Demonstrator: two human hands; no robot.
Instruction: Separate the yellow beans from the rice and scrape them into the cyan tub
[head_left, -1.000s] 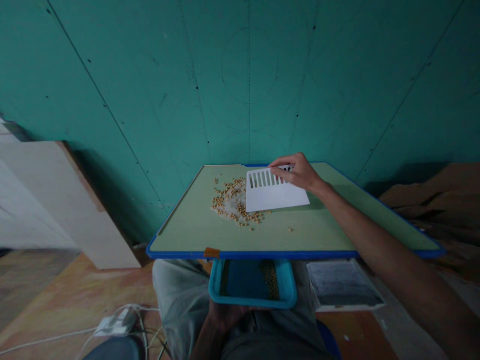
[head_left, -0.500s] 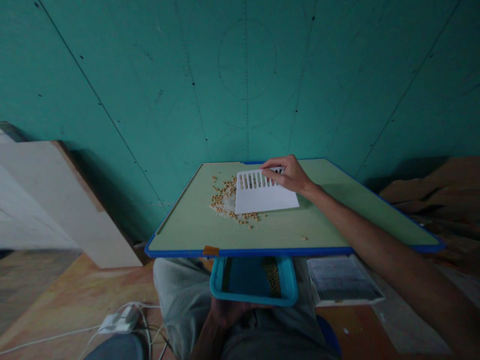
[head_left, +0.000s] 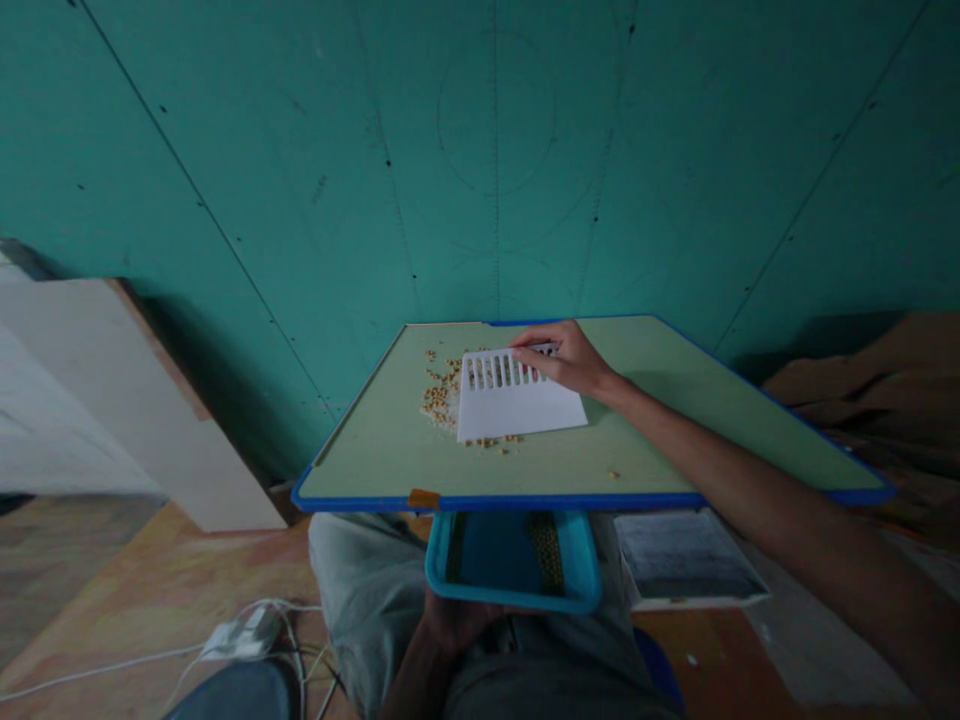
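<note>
Right hand reaches across the green table, fingers closed on the slotted top edge of the white scraper, which lies flat over the pile of grains near the table's far middle; a few loose grains sit at its near edge. Left hand is below the table's front edge, fingers under the blue tray, gripping it over the lap; a strip of grains lies inside the tray.
</note>
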